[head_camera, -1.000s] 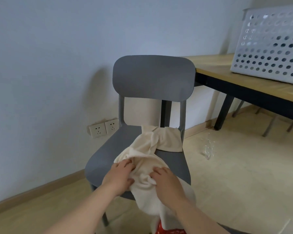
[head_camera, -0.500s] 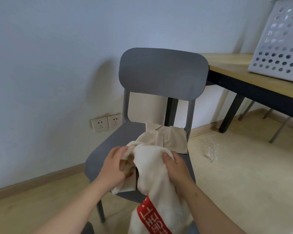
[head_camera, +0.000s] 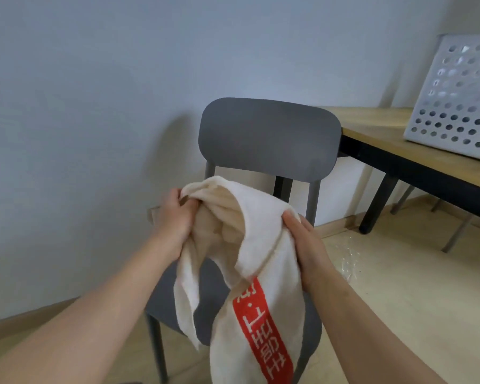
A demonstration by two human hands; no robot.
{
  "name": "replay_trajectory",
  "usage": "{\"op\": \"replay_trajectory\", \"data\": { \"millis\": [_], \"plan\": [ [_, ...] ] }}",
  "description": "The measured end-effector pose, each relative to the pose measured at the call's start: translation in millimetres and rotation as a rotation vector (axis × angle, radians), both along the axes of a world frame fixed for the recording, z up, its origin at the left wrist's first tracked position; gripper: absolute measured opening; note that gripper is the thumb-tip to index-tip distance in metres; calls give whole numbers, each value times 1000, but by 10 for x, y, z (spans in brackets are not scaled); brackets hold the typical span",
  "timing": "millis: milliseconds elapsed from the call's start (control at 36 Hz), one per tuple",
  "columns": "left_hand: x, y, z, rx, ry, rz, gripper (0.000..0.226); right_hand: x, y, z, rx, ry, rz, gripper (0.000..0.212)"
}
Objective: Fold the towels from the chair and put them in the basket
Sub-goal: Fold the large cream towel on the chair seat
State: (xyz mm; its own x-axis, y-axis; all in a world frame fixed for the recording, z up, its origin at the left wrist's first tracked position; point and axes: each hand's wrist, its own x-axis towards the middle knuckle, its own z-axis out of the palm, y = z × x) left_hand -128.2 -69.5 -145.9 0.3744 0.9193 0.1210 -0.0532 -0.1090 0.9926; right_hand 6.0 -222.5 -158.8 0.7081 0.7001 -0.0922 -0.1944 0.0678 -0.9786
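A cream towel with a red printed band hangs bunched in the air in front of the grey chair. My left hand grips its upper left end. My right hand grips its right side, fingers hidden behind the cloth. The towel's lower part hangs over the seat and hides most of it. The white perforated basket stands on the wooden table at the far right.
A blue-grey wall runs behind the chair, with a wall socket mostly hidden by my left hand. The table's black legs and some thin metal legs stand on the pale wood floor at right. A crumpled clear plastic piece lies on the floor.
Both hands have lifted the towel off the chair seat up to chair-back height. The second beige towel seen on the seat before is now hidden behind the raised one.
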Motion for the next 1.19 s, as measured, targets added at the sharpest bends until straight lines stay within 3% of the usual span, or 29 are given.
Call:
{"op": "replay_trajectory", "data": {
  "millis": [83, 167, 250, 306, 333, 361, 417, 444, 528, 722, 778, 861, 972, 1083, 1139, 1194],
  "plan": [
    [-26, 87, 278, 256, 51, 97, 9, 22, 133, 6, -22, -106, -74, 12],
    [-24, 185, 297, 548, 443, 200, 10, 85, 259, -107, -210, -466, -246, 15],
    [39, 222, -35, 573, 928, 38, 52, 39, 368, -342, -457, -715, -342, 26],
    [45, 170, -382, 585, 1077, -90, 68, -84, 368, -479, -821, -713, -408, 24],
    [35, 137, -572, 599, 1121, -152, 70, -151, 332, -547, -1004, -745, -370, 25],
    [19, 107, -761, 601, 1148, -218, 70, -199, 323, -724, -1043, -868, -225, 31],
    [-18, 36, -1096, 570, 1190, -315, 70, -279, 288, -1051, -863, -995, 272, 54],
    [-35, 5, -1224, 576, 1216, -327, 69, -311, 189, -1124, -836, -1013, 390, 63],
    [-61, -33, -1453, 664, 1241, -255, 59, -273, 76, -1316, -869, -1137, 327, 74],
    [-108, 44, -1470, 770, 1165, -87, 31, -250, 126, -1314, -766, -1263, 222, 35],
    [-110, 71, -1461, 790, 1146, -62, 26, -264, 152, -1282, -691, -1199, 177, 26],
    [-104, 119, -1411, 759, 1161, -73, 22, -236, 156, -1149, -501, -773, 83, 16],
    [-125, 225, -1267, 509, 1099, -49, 35, -118, 238, -928, -291, -373, -9, 16],
    [-167, 290, -1233, 523, 1145, -54, 34, 126, 310, -739, -101, 49, -209, 16],
    [-190, 273, -1222, 539, 1144, -47, 37, 296, 263, -704, -192, 72, -358, 8],
    [-205, 256, -1217, 568, 1151, -23, 34, 443, 211, -729, -337, 4, -528, 26]
  ]
}}
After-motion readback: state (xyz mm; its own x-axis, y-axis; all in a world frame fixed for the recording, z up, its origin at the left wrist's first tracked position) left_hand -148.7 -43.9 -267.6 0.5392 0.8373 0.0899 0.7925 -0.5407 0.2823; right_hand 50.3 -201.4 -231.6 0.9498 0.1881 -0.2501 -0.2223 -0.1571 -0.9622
